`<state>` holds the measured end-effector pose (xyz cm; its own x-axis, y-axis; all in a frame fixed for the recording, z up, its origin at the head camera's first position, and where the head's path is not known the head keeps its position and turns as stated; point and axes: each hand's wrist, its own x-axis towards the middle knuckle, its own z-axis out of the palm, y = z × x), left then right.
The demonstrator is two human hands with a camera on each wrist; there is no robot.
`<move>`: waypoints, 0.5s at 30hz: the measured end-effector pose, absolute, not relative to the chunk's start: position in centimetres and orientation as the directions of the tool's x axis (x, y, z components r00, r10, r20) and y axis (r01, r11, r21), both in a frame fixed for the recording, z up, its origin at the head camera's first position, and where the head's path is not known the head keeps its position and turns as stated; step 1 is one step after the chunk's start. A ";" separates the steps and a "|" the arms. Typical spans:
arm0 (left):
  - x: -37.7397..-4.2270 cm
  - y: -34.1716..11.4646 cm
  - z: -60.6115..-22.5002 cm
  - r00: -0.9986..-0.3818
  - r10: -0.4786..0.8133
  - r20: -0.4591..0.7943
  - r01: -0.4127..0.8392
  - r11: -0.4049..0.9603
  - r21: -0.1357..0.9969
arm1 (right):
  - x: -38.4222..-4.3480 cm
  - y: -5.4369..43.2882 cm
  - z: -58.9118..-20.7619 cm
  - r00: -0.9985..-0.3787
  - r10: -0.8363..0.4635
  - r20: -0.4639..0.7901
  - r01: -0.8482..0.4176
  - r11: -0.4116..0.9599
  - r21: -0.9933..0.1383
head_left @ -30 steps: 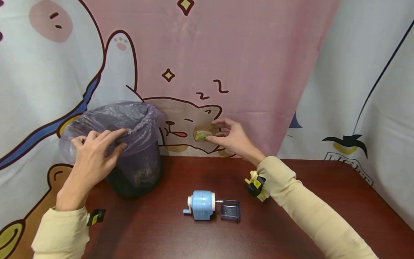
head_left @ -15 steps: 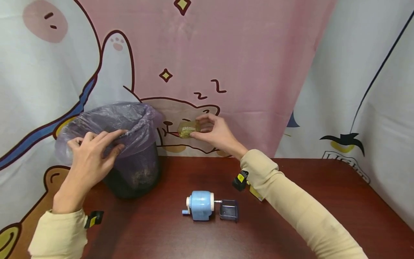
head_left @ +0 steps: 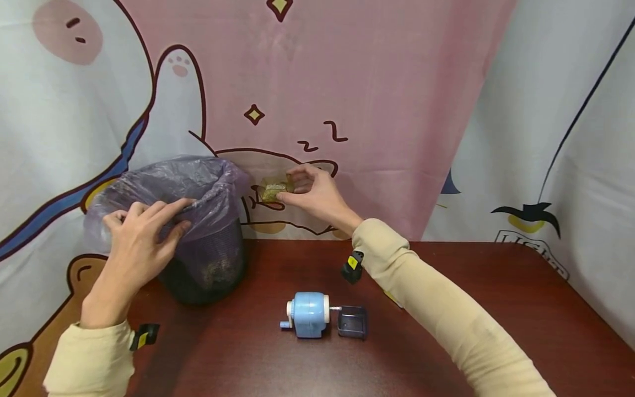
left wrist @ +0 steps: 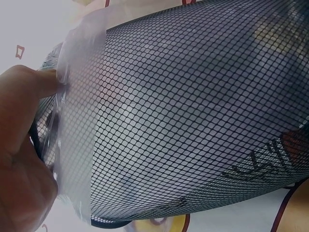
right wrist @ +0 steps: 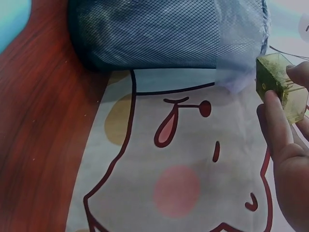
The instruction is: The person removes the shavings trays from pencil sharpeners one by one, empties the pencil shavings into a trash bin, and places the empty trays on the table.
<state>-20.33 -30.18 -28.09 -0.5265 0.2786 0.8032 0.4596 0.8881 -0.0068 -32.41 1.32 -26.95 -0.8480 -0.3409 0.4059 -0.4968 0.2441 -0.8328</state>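
My right hand (head_left: 317, 193) pinches a small yellow-green translucent shavings box (head_left: 273, 189) between thumb and fingers, in the air to the right of the bin. Loose shavings show through its walls in the right wrist view, where fingers (right wrist: 273, 104) press its side. My left hand (head_left: 144, 237) grips the rim of a dark mesh trash can (left wrist: 193, 106) lined with a purple plastic bag (head_left: 218, 220). Its fingers lie over the rim and the thumb is outside. A blue hand-crank pencil sharpener (head_left: 310, 315) stands on the table, with a dark translucent tray (head_left: 353, 322) beside it.
The brown table (head_left: 238, 358) runs back to a printed cloth (head_left: 377, 110) hanging behind it. A yellow object (head_left: 393, 299) on the table is mostly hidden under my right sleeve. Black wrist cameras (head_left: 353, 267) stick out from both cuffs.
My right hand has carried the shavings box leftward and slightly up, closer to the trash can. The sleeve now covers most of the yellow object. My left hand stays on the rim.
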 end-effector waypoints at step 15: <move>-20.3 -30.0 -27.9 -0.533 0.278 0.799 0.457 0.890 -0.005 | -33.0 -2.6 -24.0 -0.827 -0.320 0.463 -0.536 0.196 -0.821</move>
<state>-20.27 -29.99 -27.92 -0.5332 0.2783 0.7989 0.4567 0.8896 -0.0051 -32.98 -2.61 -24.02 -0.8268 -0.3199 0.4627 -0.5355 0.1961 -0.8214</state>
